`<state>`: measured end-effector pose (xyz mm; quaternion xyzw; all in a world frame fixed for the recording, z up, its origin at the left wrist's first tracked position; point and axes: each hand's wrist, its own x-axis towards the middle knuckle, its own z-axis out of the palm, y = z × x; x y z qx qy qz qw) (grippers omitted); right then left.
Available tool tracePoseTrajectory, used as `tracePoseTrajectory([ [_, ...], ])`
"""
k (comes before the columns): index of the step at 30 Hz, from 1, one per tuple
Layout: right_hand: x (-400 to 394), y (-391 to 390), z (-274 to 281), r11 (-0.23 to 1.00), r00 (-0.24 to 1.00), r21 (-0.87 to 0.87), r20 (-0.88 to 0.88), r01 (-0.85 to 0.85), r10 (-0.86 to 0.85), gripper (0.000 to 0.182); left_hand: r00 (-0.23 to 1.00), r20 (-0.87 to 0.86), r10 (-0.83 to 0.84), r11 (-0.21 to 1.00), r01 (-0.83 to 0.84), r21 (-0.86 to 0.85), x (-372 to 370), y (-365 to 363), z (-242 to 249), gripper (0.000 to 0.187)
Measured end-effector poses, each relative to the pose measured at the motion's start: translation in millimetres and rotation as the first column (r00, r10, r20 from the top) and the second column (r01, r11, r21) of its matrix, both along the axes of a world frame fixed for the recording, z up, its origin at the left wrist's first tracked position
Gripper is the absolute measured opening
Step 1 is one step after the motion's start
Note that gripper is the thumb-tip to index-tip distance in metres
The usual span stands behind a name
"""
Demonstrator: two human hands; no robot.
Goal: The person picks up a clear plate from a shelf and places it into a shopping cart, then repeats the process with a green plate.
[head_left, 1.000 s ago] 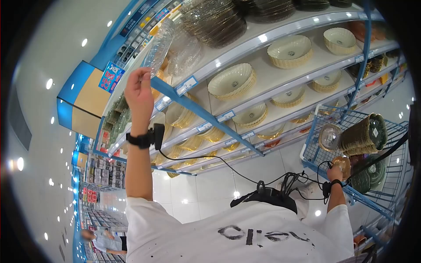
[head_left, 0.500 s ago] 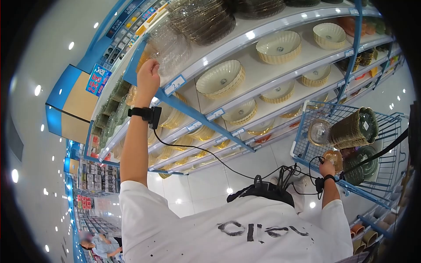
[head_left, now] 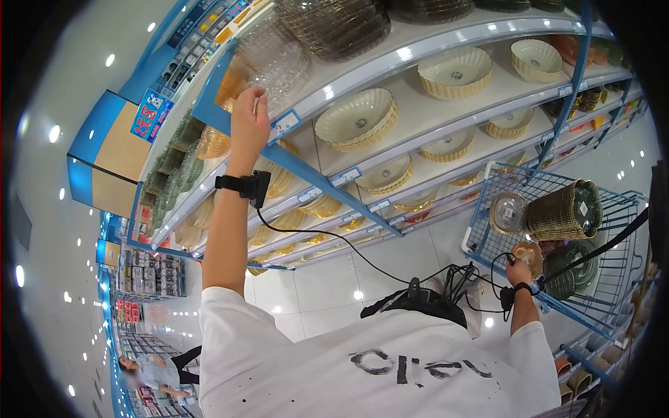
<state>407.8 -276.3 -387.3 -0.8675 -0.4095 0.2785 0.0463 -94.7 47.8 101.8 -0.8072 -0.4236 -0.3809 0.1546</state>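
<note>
Left fingers [head_left: 251,97] closer, beside label [head_left: 284,124] — “2”

Clear plastic dishes [head_left: 282,72], glossy and textured, lie close together in stacks at eleven o'clock, on the top shelf [head_left: 417,35]; their separate rims blur into one another. Toward four o'clock, an amber translucent dish [head_left: 527,256], small and rounded, sits partly hidden at the near side of the blue wire shopping cart [head_left: 479,207].
</note>
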Motion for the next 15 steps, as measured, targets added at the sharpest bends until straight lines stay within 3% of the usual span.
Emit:
tracePoseTrajectory([
  [10,2.6,2.0,-9.5,1.000,1.000,0.002,0.025,0.007,-0.007,0.029,0.994,0.086,0.063,0.992,-0.071,0.100,0.8,4.0,-12.1,0.012],
  [15,10.0,1.2,-16.4,0.994,0.998,-0.086,0.008,-0.068,0.069,0.046,0.985,0.112,0.132,0.991,-0.135,0.021,-9.4,11.4,-18.3,0.015],
])
